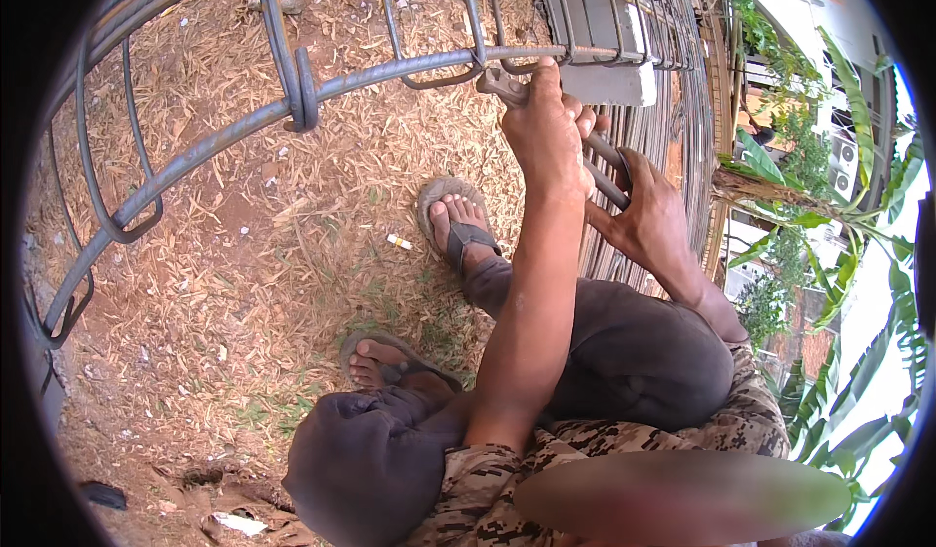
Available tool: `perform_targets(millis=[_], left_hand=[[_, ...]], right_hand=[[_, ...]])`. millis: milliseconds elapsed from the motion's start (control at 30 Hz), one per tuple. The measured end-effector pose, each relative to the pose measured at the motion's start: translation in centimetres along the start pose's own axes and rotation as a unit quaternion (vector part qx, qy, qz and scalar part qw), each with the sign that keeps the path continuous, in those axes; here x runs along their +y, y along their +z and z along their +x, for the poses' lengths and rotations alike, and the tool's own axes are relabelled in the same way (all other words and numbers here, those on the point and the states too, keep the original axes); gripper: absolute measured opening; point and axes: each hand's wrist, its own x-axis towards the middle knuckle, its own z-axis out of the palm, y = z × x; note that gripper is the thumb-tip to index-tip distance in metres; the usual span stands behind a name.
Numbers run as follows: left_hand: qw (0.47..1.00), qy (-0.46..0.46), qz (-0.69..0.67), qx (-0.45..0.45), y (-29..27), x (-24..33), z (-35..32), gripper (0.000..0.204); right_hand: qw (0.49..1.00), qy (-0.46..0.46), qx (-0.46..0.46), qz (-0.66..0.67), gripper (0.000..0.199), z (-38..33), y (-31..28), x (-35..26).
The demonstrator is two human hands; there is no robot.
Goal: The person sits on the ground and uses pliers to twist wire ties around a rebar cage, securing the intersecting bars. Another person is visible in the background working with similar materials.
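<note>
Seated low, knees in dark trousers (624, 352), camouflage shirt (585, 449), sandalled feet on straw-strewn red earth (244, 284). Left hand (546, 128) clenched round the upper end of a metal bending tool (507, 89), right hand (648, 215) wrapped about its lower handle. Tool head hooked on the long ribbed steel bar (390, 67) where a stirrup loop (444, 81) meets it. Several curved grey stirrups (107, 206) hanging spaced leftward already; more joints apparently left to finish beyond.

The left hand (546, 133) covers the middle of the metal tool (507, 87), the right hand (648, 217) hides its lower end, and the rebar cage (292, 108) runs past the picture's rim.
</note>
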Motion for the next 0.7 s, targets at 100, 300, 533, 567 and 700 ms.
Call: perform_targets(millis=[100,300,533,567,700], left_hand=[[0.998,-0.009,0.053,-0.043,-1.7,0.4,0.0,0.033],[0.933,-0.006,-0.039,-0.358,-5.3,0.2,1.1,0.038],[0.968,-0.093,-0.082,-0.219,-2.6,0.4,-0.2,0.033],[0.984,-0.068,-0.047,-0.159,-1.9,0.2,-0.6,0.033],[0.999,-0.012,0.002,0.040,0.8,-0.7,-0.3,0.026]], right_hand=[[0.991,0.058,-0.080,0.085,0.073,0.5,-0.2,0.8],[0.793,0.132,-0.315,0.504,0.063,0.2,-1.1,2.8],[0.490,0.170,-0.375,0.768,0.100,0.0,0.1,3.6],[0.574,0.129,-0.311,0.746,0.098,0.4,-0.4,3.4],[0.982,-0.159,0.100,-0.028,0.095,-0.4,-2.5,1.1]])
